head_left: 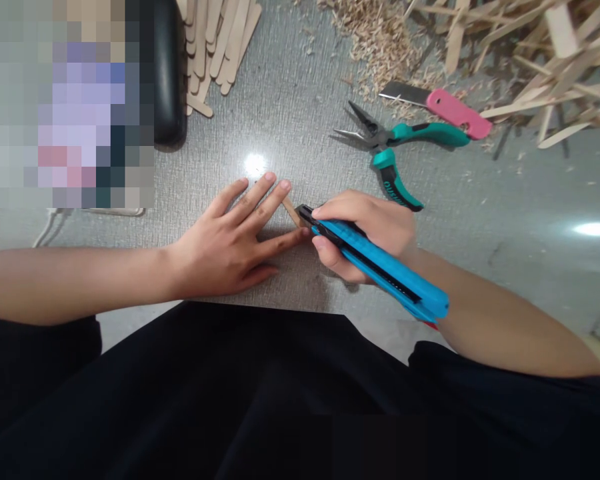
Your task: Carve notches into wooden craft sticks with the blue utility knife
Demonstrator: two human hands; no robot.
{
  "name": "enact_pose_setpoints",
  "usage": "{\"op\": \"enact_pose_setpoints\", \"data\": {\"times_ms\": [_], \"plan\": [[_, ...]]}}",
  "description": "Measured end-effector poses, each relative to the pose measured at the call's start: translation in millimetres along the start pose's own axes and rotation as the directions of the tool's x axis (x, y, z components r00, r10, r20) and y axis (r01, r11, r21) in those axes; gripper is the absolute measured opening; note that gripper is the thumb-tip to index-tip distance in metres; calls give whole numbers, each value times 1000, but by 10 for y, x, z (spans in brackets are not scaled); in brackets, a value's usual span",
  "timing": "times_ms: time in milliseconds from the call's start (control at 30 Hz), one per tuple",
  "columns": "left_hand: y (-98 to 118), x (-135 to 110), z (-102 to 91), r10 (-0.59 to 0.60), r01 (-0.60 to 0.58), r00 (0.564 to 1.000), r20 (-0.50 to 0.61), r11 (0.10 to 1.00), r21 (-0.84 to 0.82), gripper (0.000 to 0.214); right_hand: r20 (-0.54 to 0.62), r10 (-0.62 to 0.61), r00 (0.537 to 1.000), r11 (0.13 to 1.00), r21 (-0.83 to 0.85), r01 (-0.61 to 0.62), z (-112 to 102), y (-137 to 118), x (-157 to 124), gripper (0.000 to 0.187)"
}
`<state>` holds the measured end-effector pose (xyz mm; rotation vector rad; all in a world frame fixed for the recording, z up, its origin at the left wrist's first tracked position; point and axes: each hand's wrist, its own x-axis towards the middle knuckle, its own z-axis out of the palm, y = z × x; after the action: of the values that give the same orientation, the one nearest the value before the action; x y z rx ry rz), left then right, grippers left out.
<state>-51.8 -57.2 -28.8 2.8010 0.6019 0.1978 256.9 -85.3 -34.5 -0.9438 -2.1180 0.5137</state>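
— Wooden, that thin stick (292,212) in front of you?

— Yes. It lies aslant on my grey surface (200,180), its far end by the tip of my left middle finger, its near end by my left index finger.

— And your left hand (230,243)?

— Palm down, with the fingers (265,215) spread wide. The thumb sits apart, nearest my body.

— What's in your right hand (383,220)?

— A blue utility knife (387,260). I'm pinching it near its black nose between thumb and index finger, and the handle runs back over my wrist. The nose is right at the stick; whether the edge is cutting in, I can't tell.

— Anything further out?

— Beyond my right hand, pliers (379,139) with green-and-black handles, jaws apart. Just past them is a knife with a pink handle (457,113), its blade toward a heap of wood shavings (375,40). More sticks lie jumbled in a pile (563,33) at the far right. Ahead, left of the shavings, there's a loose bundle of flat sticks (227,40) beside a black object (169,80).
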Motion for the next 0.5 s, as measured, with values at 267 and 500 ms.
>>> {"op": "enact_pose_setpoints", "data": {"times_ms": [267,500], "plan": [[12,6,6,6,-6,1000,7,999,41,93,-30,39,999,998,-43,-40,18,-22,-24,33],[29,18,4,2,-4,999,44,999,46,104,2,37,999,996,-76,-37,13,-49,-14,21]]}}
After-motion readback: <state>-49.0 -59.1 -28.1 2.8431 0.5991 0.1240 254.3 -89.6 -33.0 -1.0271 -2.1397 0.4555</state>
